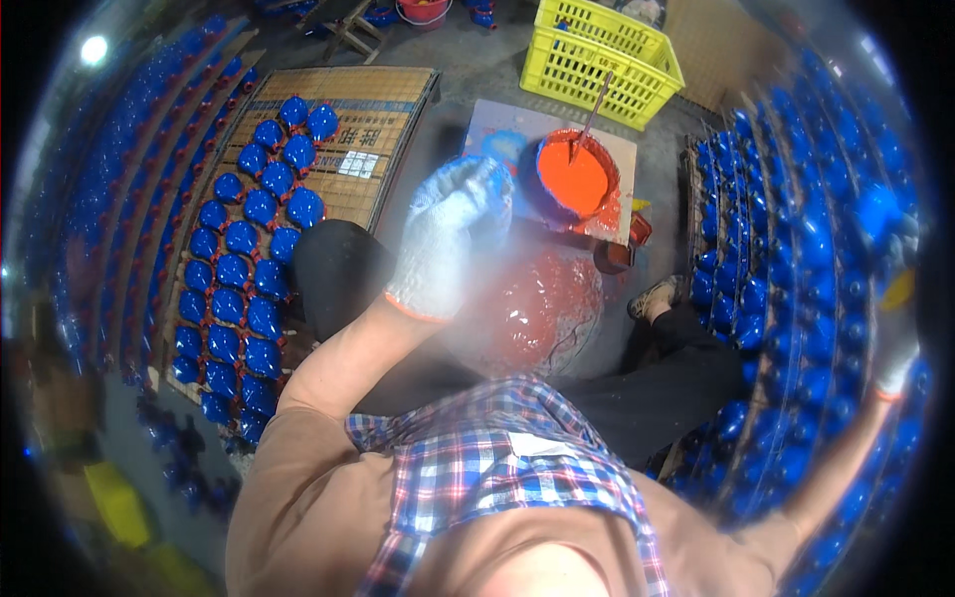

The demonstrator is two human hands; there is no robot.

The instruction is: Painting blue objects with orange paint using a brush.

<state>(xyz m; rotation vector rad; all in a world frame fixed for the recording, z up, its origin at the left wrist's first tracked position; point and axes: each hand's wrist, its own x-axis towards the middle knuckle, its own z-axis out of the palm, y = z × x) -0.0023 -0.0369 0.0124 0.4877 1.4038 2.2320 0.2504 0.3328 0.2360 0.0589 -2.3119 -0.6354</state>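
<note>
My left hand (448, 234), in a white knit glove with blue-stained fingers, is raised in the middle, left of the paint bucket. Its fingers are curled in; whatever they may hold is hidden. At the far right my right hand (898, 343) reaches out, gloved and blurred near the picture's rim. It seems to be closed on a glossy blue part (879, 213), beside the racked parts (816, 289). The bucket (540, 164) holds orange-red paint (577, 184), with a stick (593, 117) standing in it. It sits on a paint-stained board (622, 159).
Several rows of blue-painted parts (239, 237) with red ends lie on a cardboard-covered board (343, 109) at left. More racks (149, 189) stand beyond. A yellow crate (602, 65) is behind the bucket. Dark red paint (527, 313) coats a rounded surface before me. My foot (657, 298) is right of it.
</note>
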